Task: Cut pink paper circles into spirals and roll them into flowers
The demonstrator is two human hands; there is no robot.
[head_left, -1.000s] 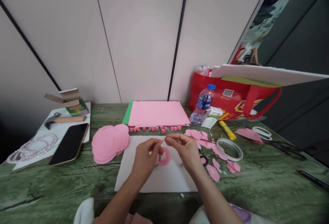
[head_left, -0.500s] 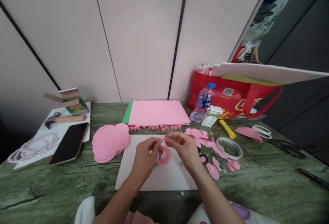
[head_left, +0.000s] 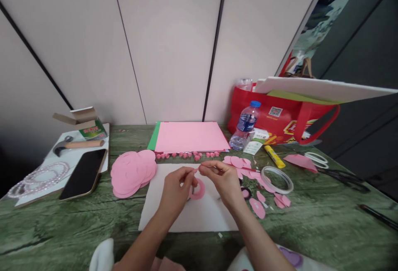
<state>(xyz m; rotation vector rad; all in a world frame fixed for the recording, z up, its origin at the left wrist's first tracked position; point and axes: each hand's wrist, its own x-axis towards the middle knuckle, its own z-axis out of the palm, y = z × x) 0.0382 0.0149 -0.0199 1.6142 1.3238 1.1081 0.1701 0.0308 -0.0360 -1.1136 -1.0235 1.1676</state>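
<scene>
Small pink piece (head_left: 197, 170) between fingertips (head_left: 190, 173)

Matt paper circles (head_left: 133, 173), a clear plastic bottle (head_left: 244, 128) and a smooth-screened phone (head_left: 83, 174) rest on a wood-grained counter (head_left: 71, 227).

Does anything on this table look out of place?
The claw hammer seems odd company for the pink cut paper: it lies on the white board at the left, behind the smartphone. A small white scrap lies loose near the white sheet.

Pink ring (head_left: 202, 189), green wood-grain table (head_left: 71, 229)
</scene>
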